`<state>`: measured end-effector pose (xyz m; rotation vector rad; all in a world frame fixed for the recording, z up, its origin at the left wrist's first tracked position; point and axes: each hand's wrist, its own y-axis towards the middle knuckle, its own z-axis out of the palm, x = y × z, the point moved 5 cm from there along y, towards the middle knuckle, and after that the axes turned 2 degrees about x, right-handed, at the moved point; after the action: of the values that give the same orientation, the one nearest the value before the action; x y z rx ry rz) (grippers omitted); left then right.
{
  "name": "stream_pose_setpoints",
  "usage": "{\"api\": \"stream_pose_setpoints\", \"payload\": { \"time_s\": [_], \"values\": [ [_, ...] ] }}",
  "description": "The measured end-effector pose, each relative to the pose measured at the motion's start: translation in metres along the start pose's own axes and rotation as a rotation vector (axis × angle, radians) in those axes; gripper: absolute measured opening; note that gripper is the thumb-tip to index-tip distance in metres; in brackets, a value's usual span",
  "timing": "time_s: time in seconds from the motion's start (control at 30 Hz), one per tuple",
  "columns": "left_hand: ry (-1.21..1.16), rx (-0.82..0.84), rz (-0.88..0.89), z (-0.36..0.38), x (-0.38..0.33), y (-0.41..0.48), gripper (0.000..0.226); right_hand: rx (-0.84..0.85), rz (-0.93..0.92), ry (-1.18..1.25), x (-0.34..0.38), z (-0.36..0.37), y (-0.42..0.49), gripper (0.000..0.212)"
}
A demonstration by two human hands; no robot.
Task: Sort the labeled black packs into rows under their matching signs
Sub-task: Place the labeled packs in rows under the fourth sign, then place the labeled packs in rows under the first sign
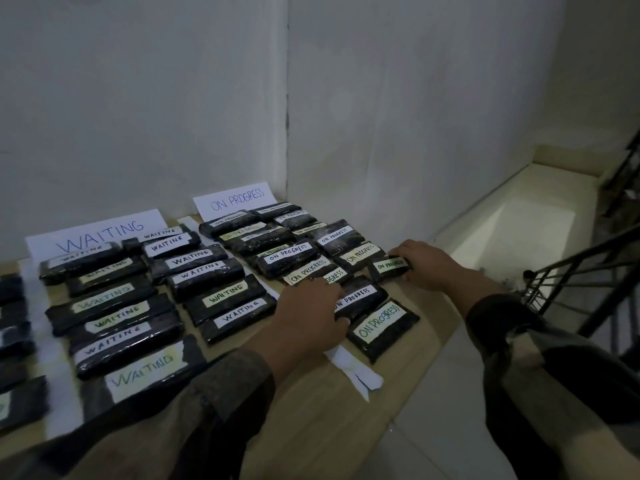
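Note:
Black packs with white labels lie in rows on a wooden table [408,327]. Several packs marked WAITING [206,275] sit below the WAITING sign [100,233]. Several ON PROGRESS packs [292,258] lie below the ON PROGRESS sign [235,199]. My left hand [311,311] rests on an ON PROGRESS pack [363,296] with the thumb curled at its near end. My right hand [427,263] holds another ON PROGRESS pack [386,268] by its right end at the row's right side. The nearest ON PROGRESS pack [382,329] lies untouched.
A white paper strip [353,368] runs between the two groups toward the table's front edge. More black packs [14,327] lie at the far left. White walls meet in a corner behind the signs. To the right are a tiled floor and a dark metal railing [571,278].

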<state>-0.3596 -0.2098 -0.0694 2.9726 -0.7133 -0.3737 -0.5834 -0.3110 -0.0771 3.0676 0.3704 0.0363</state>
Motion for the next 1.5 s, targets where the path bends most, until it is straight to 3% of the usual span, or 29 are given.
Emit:
{"api": "stream_pose_setpoints", "payload": {
  "time_s": [0.3,0.67,0.9,1.07,1.5],
  "values": [
    [-0.038,-0.026,-0.025,-0.001,0.007,-0.004,0.042,0.049,0.004,0.037,0.005,0.003,0.011,0.051],
    [-0.029,0.019,0.043,-0.017,0.013,-0.014,0.046,-0.163,0.034,0.146,0.042,-0.023,-0.007,0.042],
    [-0.001,0.011,0.062,-0.051,0.028,-0.032,0.046,-0.402,-0.078,0.442,0.131,-0.052,-0.045,0.033],
    [0.075,-0.002,0.021,-0.087,0.065,-0.067,0.046,-0.447,-0.154,0.554,0.196,-0.064,-0.059,0.03],
    [0.218,0.073,-0.26,-0.156,0.183,-0.242,0.047,-0.235,-0.562,0.45,0.404,-0.068,-0.092,0.046]
  ]
}}
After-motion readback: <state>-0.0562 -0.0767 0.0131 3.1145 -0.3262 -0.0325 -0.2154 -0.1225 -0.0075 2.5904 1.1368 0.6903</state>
